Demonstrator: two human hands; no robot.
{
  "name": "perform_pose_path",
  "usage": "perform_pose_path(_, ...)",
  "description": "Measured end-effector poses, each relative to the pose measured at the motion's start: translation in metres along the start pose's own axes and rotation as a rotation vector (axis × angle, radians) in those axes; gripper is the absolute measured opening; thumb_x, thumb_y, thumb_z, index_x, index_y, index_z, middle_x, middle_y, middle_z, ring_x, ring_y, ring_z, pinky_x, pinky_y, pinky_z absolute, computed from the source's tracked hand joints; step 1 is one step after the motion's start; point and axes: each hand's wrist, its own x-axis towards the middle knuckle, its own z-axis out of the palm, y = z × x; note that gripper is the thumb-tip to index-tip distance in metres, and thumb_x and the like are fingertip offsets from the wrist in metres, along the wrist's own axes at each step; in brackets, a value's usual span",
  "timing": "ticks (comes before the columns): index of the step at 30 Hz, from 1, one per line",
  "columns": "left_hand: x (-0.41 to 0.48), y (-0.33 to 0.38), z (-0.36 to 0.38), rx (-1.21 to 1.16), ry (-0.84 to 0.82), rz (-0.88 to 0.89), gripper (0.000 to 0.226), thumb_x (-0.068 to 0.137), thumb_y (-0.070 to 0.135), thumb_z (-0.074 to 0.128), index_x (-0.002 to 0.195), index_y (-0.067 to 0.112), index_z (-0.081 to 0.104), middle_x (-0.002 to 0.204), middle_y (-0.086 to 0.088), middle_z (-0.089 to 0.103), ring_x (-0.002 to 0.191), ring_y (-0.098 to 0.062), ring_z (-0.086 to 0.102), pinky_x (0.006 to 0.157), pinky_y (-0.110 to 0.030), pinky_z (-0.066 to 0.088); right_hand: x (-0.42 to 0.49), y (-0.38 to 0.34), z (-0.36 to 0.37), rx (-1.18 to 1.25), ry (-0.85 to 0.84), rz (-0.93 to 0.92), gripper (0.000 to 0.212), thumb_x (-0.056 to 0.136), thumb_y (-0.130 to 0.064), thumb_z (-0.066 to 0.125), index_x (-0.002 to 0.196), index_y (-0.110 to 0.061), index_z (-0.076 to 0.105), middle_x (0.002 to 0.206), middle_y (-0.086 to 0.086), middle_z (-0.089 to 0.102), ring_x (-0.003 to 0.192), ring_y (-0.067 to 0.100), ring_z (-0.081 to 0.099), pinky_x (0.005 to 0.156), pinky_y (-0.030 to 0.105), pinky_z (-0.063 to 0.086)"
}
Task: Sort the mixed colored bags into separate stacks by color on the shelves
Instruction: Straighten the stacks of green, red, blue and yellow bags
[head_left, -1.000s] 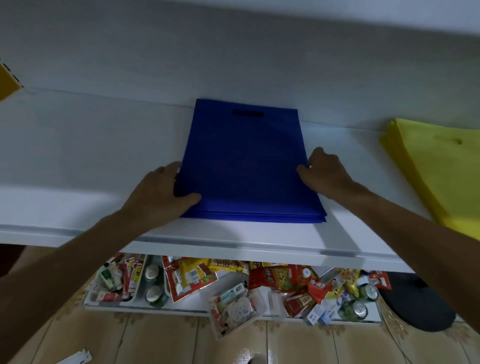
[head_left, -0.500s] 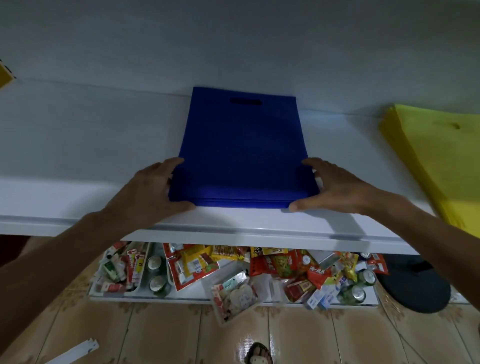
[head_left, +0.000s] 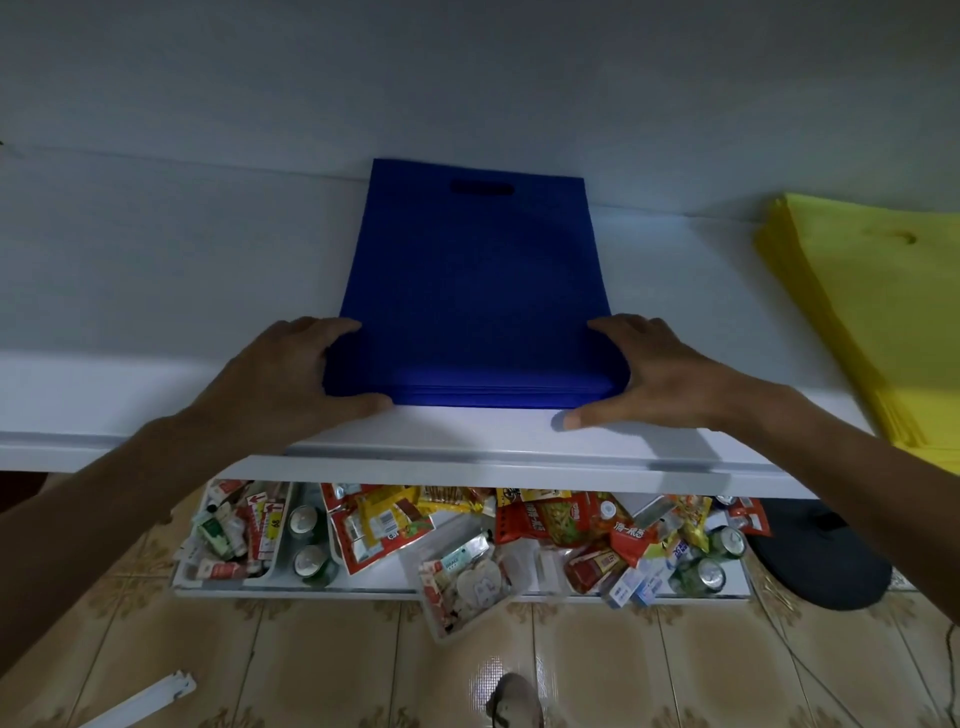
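The stack of blue bags (head_left: 475, 306) lies flat on the white shelf (head_left: 156, 312) at the centre of the frame. Its handle cutout (head_left: 482, 188) is at the far end, near the wall. Its near edge sits just behind the front lip of the shelf.

The left hand (head_left: 291, 379) brackets the lower-left corner of the stack. Its fingers (head_left: 317, 332) lie loosely extended against the left side, and the thumb runs along the near edge. The right hand (head_left: 670, 374) brackets the lower-right corner in the same way. Its fingers (head_left: 628, 327) rest against the right side, and the thumb lies flat on the shelf in front of the stack. Neither hand is clenched round the bags.

A stack of yellow bags (head_left: 872, 312) lies on the same shelf at the right edge of the frame, well apart from the blue stack.

Below the shelf, a lower shelf (head_left: 363, 590) carries snack packets (head_left: 545, 525) and drink cans (head_left: 304, 519). The tiled floor (head_left: 311, 665) fills the bottom of the frame.
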Motion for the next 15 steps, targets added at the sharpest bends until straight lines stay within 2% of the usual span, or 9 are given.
perform_pose_path(2,0.0,-0.001,-0.003,0.058,-0.03,0.0,0.096,0.063,0.064,0.067,0.14,0.017,0.037,0.134,-0.007,0.048,0.117,-0.022,0.046,0.098,-0.035,0.041,0.0,0.002,0.002,-0.01,0.029,-0.011,0.102,0.064,-0.062,0.07,0.144,-0.024,0.02,0.148,-0.003,0.025,0.133,0.02,0.024,0.106,0.035,0.03)
perform_pose_path(3,0.0,-0.001,-0.005,0.092,-0.05,-0.004,0.099,0.059,0.068,0.06,0.141,0.018,0.036,0.135,-0.007,0.048,0.119,-0.023,0.045,0.1,-0.04,0.041,0.0,0.004,0.003,-0.01,0.055,-0.02,0.098,0.066,-0.061,0.07,0.144,-0.024,0.022,0.147,-0.002,0.028,0.132,0.02,0.026,0.105,0.035,0.031)
perform_pose_path(5,0.001,0.0,-0.007,0.117,-0.082,-0.023,0.103,0.06,0.076,0.058,0.143,0.02,0.033,0.138,-0.008,0.046,0.122,-0.024,0.043,0.101,-0.045,0.04,0.003,0.009,0.005,-0.009,0.088,-0.039,0.093,0.068,-0.062,0.068,0.142,-0.025,0.026,0.145,0.0,0.033,0.128,0.021,0.032,0.104,0.036,0.036)
perform_pose_path(6,0.001,0.0,-0.007,0.111,-0.091,-0.035,0.102,0.062,0.074,0.06,0.144,0.02,0.031,0.138,-0.008,0.045,0.123,-0.024,0.042,0.102,-0.044,0.039,0.005,0.01,0.006,-0.011,0.09,-0.046,0.092,0.067,-0.063,0.067,0.141,-0.025,0.027,0.144,0.0,0.034,0.126,0.021,0.035,0.104,0.037,0.038)
perform_pose_path(8,0.002,0.002,-0.006,0.062,-0.067,-0.058,0.09,0.069,0.056,0.065,0.144,0.021,0.03,0.137,-0.008,0.047,0.12,-0.022,0.045,0.102,-0.035,0.039,0.006,0.01,0.007,-0.008,0.069,-0.035,0.096,0.065,-0.065,0.067,0.142,-0.026,0.026,0.145,0.0,0.032,0.128,0.022,0.034,0.105,0.04,0.038)
perform_pose_path(11,0.001,0.006,-0.008,-0.106,-0.001,-0.121,0.082,0.072,0.033,0.076,0.142,0.019,0.035,0.132,-0.007,0.051,0.109,-0.016,0.05,0.092,-0.022,0.037,0.004,0.005,-0.002,0.061,-0.016,0.017,0.104,0.057,-0.071,0.063,0.144,-0.03,0.023,0.149,-0.004,0.025,0.133,0.019,0.028,0.107,0.037,0.033)
perform_pose_path(13,0.0,0.006,-0.01,-0.164,-0.02,-0.122,0.085,0.07,0.032,0.077,0.142,0.021,0.034,0.135,-0.004,0.049,0.108,-0.012,0.048,0.094,-0.022,0.036,0.006,0.004,-0.012,0.255,-0.062,0.065,0.099,0.058,-0.074,0.059,0.142,-0.031,0.029,0.145,-0.005,0.031,0.128,0.017,0.036,0.099,0.031,0.036)
perform_pose_path(15,0.001,0.007,-0.01,-0.2,-0.036,-0.133,0.082,0.073,0.035,0.074,0.143,0.022,0.032,0.138,-0.002,0.046,0.116,-0.014,0.046,0.097,-0.025,0.036,0.013,0.007,-0.017,0.506,-0.019,0.092,0.086,0.064,-0.073,0.055,0.137,-0.031,0.037,0.14,-0.004,0.04,0.121,0.014,0.044,0.091,0.028,0.041)
